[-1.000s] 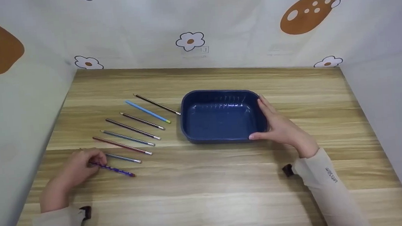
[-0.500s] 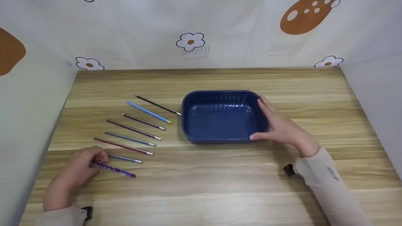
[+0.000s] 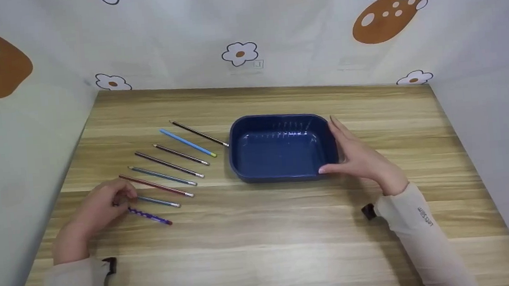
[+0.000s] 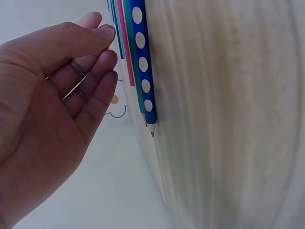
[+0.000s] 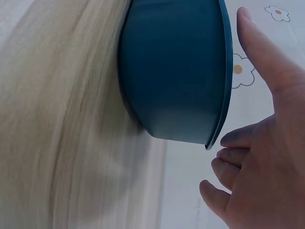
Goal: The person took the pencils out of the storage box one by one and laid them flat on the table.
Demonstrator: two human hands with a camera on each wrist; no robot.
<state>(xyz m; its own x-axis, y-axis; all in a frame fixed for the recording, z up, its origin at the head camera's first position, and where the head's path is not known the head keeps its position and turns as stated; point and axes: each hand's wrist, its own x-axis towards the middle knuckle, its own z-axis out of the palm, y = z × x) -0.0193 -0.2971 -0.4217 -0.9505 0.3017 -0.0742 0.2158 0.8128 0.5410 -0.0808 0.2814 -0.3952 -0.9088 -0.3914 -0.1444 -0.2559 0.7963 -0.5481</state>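
A purple-blue pencil with white dots [image 3: 150, 216] lies nearest the front of a row of pencils; in the left wrist view its dotted side [image 4: 147, 75] and sharpened tip show. Over its left end hovers my left hand [image 3: 97, 211], fingers loosely bent with nothing between them. Beyond lie a red pencil [image 3: 157, 186], a light blue pencil [image 3: 187, 143] and several darker ones, all slanting alike. A navy blue rectangular plastic container [image 3: 278, 154] stands right of the row, with nothing in it. Spread at its right end is my right hand [image 3: 361, 156], thumb and fingers slightly off the rim in the right wrist view [image 5: 171, 67].
The wood-grain table [image 3: 263, 248] is bounded by pale walls with flower, rabbit and orange fruit prints [image 3: 386, 16]. The farthest black pencil [image 3: 198, 133] has its eraser end right at the container's left side.
My left hand has let go of the dotted pencil and lifted slightly away from it. My right hand has eased a little to the right, off the container's rim.
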